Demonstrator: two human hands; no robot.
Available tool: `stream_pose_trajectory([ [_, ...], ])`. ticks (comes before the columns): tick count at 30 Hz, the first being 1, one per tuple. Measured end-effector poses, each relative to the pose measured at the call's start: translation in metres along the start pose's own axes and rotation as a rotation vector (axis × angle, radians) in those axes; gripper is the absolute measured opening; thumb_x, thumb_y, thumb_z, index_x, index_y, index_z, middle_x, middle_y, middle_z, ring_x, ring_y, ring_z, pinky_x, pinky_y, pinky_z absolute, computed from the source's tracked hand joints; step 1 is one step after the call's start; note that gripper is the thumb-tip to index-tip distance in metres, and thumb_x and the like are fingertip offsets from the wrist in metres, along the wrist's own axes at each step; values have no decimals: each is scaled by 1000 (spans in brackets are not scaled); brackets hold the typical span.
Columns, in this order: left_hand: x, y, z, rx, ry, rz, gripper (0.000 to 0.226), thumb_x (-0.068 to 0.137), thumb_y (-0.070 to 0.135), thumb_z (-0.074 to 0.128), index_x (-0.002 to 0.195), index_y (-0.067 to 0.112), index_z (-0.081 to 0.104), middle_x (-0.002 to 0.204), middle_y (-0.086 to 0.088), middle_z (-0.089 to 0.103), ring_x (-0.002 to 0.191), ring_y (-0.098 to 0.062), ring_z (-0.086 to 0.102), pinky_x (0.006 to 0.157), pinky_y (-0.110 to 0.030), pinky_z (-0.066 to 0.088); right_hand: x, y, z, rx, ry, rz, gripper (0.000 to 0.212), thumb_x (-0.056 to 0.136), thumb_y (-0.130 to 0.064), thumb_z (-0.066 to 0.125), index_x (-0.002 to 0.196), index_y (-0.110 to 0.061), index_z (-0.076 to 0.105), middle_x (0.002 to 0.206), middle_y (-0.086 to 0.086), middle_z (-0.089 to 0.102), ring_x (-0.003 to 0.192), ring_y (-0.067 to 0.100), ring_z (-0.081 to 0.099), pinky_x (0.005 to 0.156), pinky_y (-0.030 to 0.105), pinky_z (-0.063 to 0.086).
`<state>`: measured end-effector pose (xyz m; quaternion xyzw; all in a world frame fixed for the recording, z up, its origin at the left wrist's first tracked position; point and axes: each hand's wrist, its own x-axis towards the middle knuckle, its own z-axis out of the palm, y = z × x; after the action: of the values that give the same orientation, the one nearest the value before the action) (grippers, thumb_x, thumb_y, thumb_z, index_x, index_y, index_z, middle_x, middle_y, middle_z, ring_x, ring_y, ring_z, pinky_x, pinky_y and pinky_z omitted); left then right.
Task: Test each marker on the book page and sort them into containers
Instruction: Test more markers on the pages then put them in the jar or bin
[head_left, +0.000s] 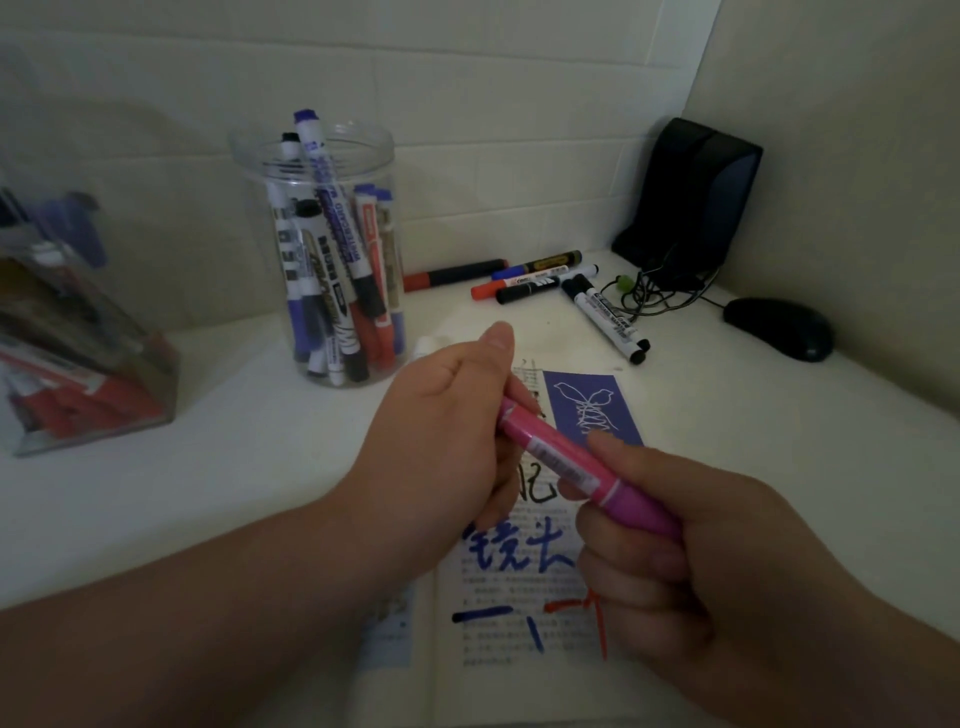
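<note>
Evidently the testing step is in hand. Closest in, the right hand (691, 561) curls its fingers (618, 452) round the lower end of the pink marker (561, 457), thumb laid along the barrel. The left hand (441, 415) grips the upper end, its fingers closed on it too. The marker runs slantwise between the two hands, held in the air just above the open book page (519, 597), which lies on the bench (208, 467) beneath them.

I cannot tell which end carries the cap, since both ends are hidden inside the hands. The page bears blue, black and red strokes but no pink one, so I judge this marker untested. The next move calls for drawing the hands apart along the barrel to free the cap, then lowering the tip to a bare patch of paper.

Beyond the book, a loose cluster of markers (535, 283) lies on the bench. Farther left stands a round clear jar (374, 140) packed with markers, and at the left edge a squarer clear container (156, 374), blurred, holds more.
</note>
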<state>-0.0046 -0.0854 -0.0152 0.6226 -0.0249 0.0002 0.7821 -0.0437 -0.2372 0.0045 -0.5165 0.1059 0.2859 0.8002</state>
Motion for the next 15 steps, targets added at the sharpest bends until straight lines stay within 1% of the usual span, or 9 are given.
stream_pose_trajectory([
  [3,2,-3,1,42,-23,13,48,102,42,45,64,14,55,39,-2,30,31,-19,23,41,-23,30,4,2,-5,73,20,50,25,85,-32,55,69,-14,51,47,-1,17,37,9,8,40,10,9],
  [6,5,-3,-1,-18,-57,-74,44,101,44,46,73,12,56,44,-3,30,36,-20,22,40,-24,31,9,-6,-11,79,10,13,27,91,-34,53,72,-13,54,47,0,21,36,9,12,37,11,11],
  [7,6,-3,-1,-59,-56,-122,43,101,46,46,79,11,57,47,-5,31,38,-21,23,41,-25,31,10,-9,-13,33,12,-40,24,89,-31,55,74,-12,56,47,1,24,35,10,15,35,12,14],
  [9,8,-2,0,-137,-16,-205,47,99,54,45,88,10,56,54,-8,40,43,-22,29,43,-27,35,15,-15,-21,-115,39,-202,11,77,-19,63,81,-11,59,49,5,33,38,12,20,35,16,19],
  [10,10,-1,1,-177,23,-222,48,98,56,46,90,10,56,59,-10,46,45,-23,34,45,-28,37,17,-16,-25,-217,72,-297,14,71,-12,68,82,-12,60,51,6,39,40,14,23,36,18,21],
  [12,12,-1,2,-212,96,-200,44,98,53,49,102,10,56,67,-12,55,50,-24,46,47,-31,43,20,-16,-34,-534,182,-513,15,76,-9,72,82,-21,64,54,0,50,43,15,34,41,23,29],
  [13,12,-1,3,-181,107,-179,38,99,49,51,107,12,56,70,-12,58,53,-25,51,48,-33,45,19,-16,-36,-684,253,-625,17,81,-10,74,83,-25,66,57,-3,54,45,13,41,44,25,35],
  [14,11,-2,3,-107,103,-159,31,99,44,53,110,16,57,72,-11,63,56,-25,56,49,-34,48,18,-16,-37,-765,298,-720,16,82,-12,75,85,-27,68,60,-4,58,48,11,47,47,24,39],
  [15,10,-3,3,-3,82,-135,23,100,39,54,110,20,59,73,-9,67,60,-25,60,51,-36,51,16,-16,-36,-774,311,-790,15,80,-15,75,86,-27,70,63,-3,62,50,8,51,50,20,42],
])
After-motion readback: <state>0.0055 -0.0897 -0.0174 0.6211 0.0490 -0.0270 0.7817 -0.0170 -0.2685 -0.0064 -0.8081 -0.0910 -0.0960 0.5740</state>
